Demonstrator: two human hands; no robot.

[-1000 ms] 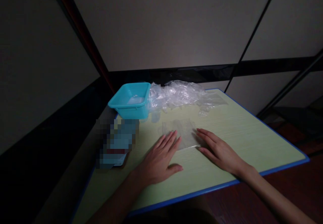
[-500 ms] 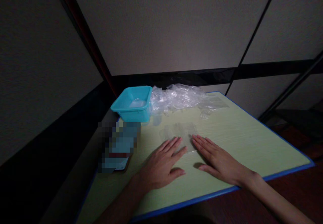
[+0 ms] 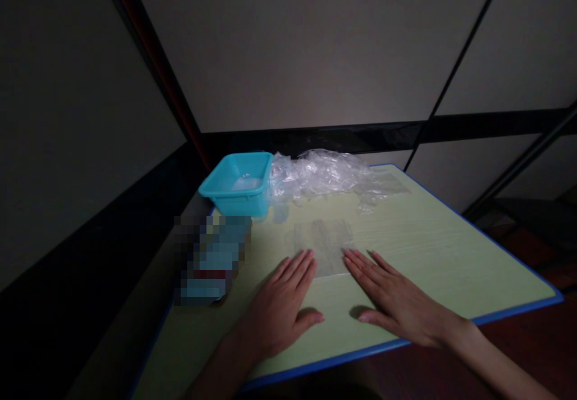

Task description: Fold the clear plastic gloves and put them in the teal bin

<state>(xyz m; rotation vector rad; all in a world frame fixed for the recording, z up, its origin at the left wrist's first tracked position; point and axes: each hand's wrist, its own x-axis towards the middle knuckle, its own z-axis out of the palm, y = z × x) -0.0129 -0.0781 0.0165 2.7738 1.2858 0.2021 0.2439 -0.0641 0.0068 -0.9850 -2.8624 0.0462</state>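
Observation:
A small clear plastic bag [image 3: 323, 243] lies flat on the pale green table [image 3: 451, 255], in front of me. My left hand [image 3: 280, 304] rests palm down with fingers stretched out, its fingertips touching the bag's near left edge. My right hand [image 3: 392, 295] also lies flat and open, fingertips at the bag's near right corner. Neither hand holds anything.
A teal plastic tub [image 3: 238, 183] stands at the table's far left corner. A crumpled heap of clear plastic bags [image 3: 322, 174] lies beside it along the far edge. A blurred-out object [image 3: 210, 258] sits at the left edge. Grey partition walls enclose the table.
Both hands have slid back toward me along the bag, from on its near part to its near edge, staying flat.

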